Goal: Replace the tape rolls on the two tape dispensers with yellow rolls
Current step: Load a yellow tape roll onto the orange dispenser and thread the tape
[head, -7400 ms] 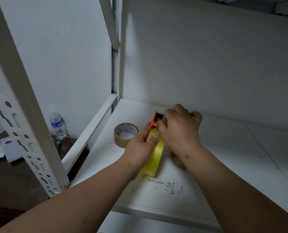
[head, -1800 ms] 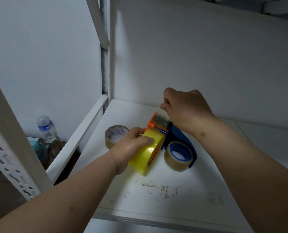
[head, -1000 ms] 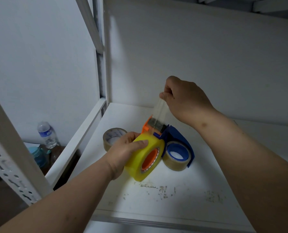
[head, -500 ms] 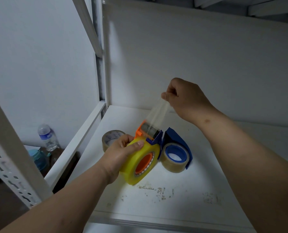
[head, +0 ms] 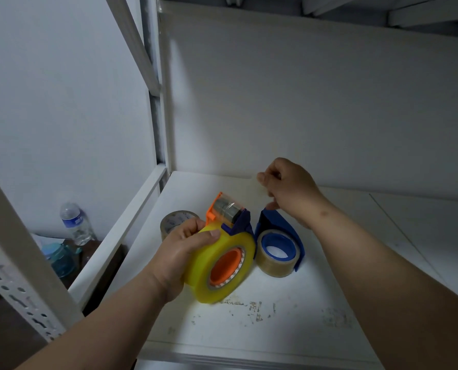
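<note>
Yellow roll (head: 217, 265) in left hand (head: 180, 252)

White shelf board (head: 289, 332): scuffed, dark flecks and scrape marks toward its front edge. White back panel (head: 316, 102) behind it, plain. White perforated upright (head: 17, 279) at near left, slotted holes along its face; a diagonal brace (head: 134, 46) crosses higher up. Beyond the shelf's left rail, lower down: clear water bottle (head: 74, 222) with blue label, upright; a teal glass jar (head: 59, 259) just in front of it, both on a dark surface
</note>
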